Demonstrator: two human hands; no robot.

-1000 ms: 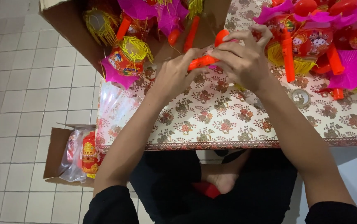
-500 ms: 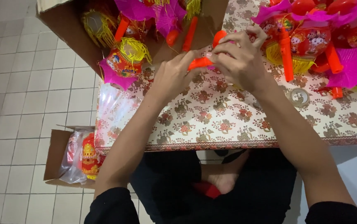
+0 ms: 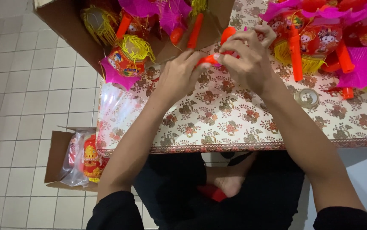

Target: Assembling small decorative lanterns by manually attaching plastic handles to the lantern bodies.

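Observation:
My left hand (image 3: 179,76) and my right hand (image 3: 245,59) meet over the far part of a table with a flowered cloth (image 3: 234,123). Together they grip an orange plastic handle (image 3: 212,57), whose rounded end (image 3: 228,33) sticks up past my right fingers. Much of the handle is hidden by my fingers. Just beyond my left hand stands an open cardboard box (image 3: 64,34) filled with red, pink and yellow paper lanterns (image 3: 126,61) and more orange handles (image 3: 195,30).
A heap of similar lanterns (image 3: 320,38) lies at the table's far right, with a roll of clear tape (image 3: 308,98) near it. Clear plastic bags (image 3: 115,106) lie on the table's left end. A smaller box (image 3: 57,157) with bagged lanterns stands on the tiled floor.
Both hands have kept their hold on the orange handle with only small finger shifts. The view has drifted slightly.

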